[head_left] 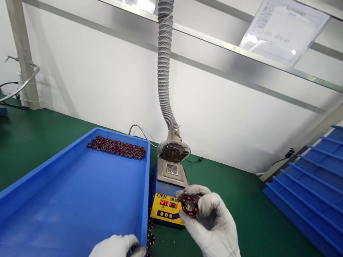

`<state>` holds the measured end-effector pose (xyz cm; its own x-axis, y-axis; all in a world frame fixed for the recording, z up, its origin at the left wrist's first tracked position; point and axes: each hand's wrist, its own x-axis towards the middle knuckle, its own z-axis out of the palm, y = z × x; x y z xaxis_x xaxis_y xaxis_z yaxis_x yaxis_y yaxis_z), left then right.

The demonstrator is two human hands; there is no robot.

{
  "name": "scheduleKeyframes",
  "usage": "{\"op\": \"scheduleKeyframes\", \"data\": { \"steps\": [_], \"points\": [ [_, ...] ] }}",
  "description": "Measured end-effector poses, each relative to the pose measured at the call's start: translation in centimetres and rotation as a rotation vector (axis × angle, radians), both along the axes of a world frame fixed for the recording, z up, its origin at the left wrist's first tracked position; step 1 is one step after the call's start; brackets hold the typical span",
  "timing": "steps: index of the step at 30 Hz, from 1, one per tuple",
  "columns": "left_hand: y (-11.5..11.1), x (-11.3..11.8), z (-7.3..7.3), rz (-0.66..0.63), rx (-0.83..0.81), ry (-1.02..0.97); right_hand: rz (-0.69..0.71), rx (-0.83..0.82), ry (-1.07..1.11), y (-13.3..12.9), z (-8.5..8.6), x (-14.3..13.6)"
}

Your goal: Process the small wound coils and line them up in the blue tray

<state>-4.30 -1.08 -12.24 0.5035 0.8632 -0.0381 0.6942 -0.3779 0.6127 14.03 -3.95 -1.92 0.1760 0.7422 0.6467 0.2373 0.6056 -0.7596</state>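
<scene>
My right hand (211, 217), in a white glove, pinches a small ring-shaped wound coil (189, 205) by its edge between thumb and fingers. The ring is black with reddish-pink segments and an open centre. It is held just in front of a blue and yellow solder pot (166, 209) with a red lit display. My left hand (119, 253), also gloved in white, is at the right wall of a blue tray (75, 201), its fingers curled closed. What is between those fingers is hidden. Beside it, several more wound rings (150, 240) lie along the tray's outer side.
Many wound rings (116, 147) sit packed at the tray's far end. A grey flexible hose (164, 65) with a round hood (174, 151) hangs over the solder pot. To the right, a ribbed blue tray (323, 187) leans on the green table (240, 190). A metal shelf (212, 47) crosses above.
</scene>
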Motion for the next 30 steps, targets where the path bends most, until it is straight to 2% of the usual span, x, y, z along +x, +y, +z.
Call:
{"op": "scheduleKeyframes", "data": {
  "steps": [3,5,7,10,12,15,18,21,25,28,30],
  "points": [
    [0.0,0.0,0.6,0.003,-0.003,0.006,-0.001,-0.032,-0.014,-0.5,-0.2,-0.3],
    [0.1,0.0,1.1,0.021,-0.03,-0.07,0.017,-0.044,-0.016,-0.8,-0.5,-0.6],
    [-0.1,0.2,1.8,0.062,-0.117,-0.304,0.025,-0.034,-0.026,-0.9,-1.2,-1.1],
    [-0.7,0.9,3.2,0.081,-0.35,-0.87,-0.057,0.009,-0.08,-1.0,-2.6,-2.0],
    [-1.3,1.5,4.4,0.063,-0.492,-1.164,-0.12,0.047,-0.137,-1.1,-3.5,-2.6],
    [-2.0,2.4,6.2,0.133,-0.6,-1.334,-0.202,0.085,-0.186,-1.5,-4.3,-3.6],
    [-2.4,3.1,7.3,0.203,-0.652,-1.454,-0.293,0.08,-0.148,-2.0,-4.6,-4.5],
    [-2.9,3.7,7.4,0.29,-0.654,-1.571,-0.327,0.07,-0.149,-2.5,-4.8,-5.4],
    [-3.2,3.6,7.1,0.417,-0.596,-1.618,-0.355,0.048,-0.174,-3.0,-5.2,-5.9],
    [-2.6,2.3,7.2,0.507,-0.436,-1.694,-0.335,0.005,-0.166,-3.1,-6.1,-5.0],
    [-1.9,0.9,7.2,0.571,-0.314,-1.666,-0.309,-0.018,-0.147,-3.1,-6.7,-4.2]
  ]
}}
